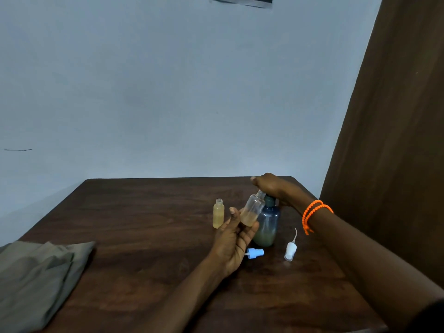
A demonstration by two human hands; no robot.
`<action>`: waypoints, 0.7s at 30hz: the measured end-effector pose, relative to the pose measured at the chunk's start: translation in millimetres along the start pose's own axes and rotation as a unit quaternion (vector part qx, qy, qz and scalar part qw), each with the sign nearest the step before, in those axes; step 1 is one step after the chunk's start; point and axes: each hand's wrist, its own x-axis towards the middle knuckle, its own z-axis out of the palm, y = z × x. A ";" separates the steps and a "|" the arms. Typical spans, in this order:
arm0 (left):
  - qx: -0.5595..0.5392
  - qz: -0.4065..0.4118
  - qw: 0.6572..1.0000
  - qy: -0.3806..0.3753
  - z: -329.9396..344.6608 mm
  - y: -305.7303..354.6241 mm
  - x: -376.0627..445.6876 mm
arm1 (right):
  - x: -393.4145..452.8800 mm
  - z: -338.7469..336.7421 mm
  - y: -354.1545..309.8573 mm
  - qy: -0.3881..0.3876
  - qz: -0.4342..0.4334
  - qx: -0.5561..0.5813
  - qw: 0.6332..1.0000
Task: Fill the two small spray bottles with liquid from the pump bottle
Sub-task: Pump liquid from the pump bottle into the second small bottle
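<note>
Dark wood desk (144, 212) against a pale wall (144, 92); curtain (384, 116) right. My left hand (234, 241) grips a tilted bottle (252, 211); my right hand (270, 186) presses the pump (268, 222).

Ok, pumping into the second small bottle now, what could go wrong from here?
The tilted bottle in the left hand meets the pump spout at a narrow neck; liquid could miss and run onto the table. The right hand pressing down could tip the pump bottle. The filled open bottle stands near the left hand's fingers.
</note>
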 end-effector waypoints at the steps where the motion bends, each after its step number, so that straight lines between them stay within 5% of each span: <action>1: 0.001 0.001 1.000 0.000 0.0 -0.6 0.2 | -1.2 -1.4 -1.9 -0.008 0.006 -0.006 1.000; 21: -0.006 0.002 1.000 0.000 -3.1 -1.8 1.4 | 3.7 -0.1 0.1 -0.014 0.000 -0.017 1.000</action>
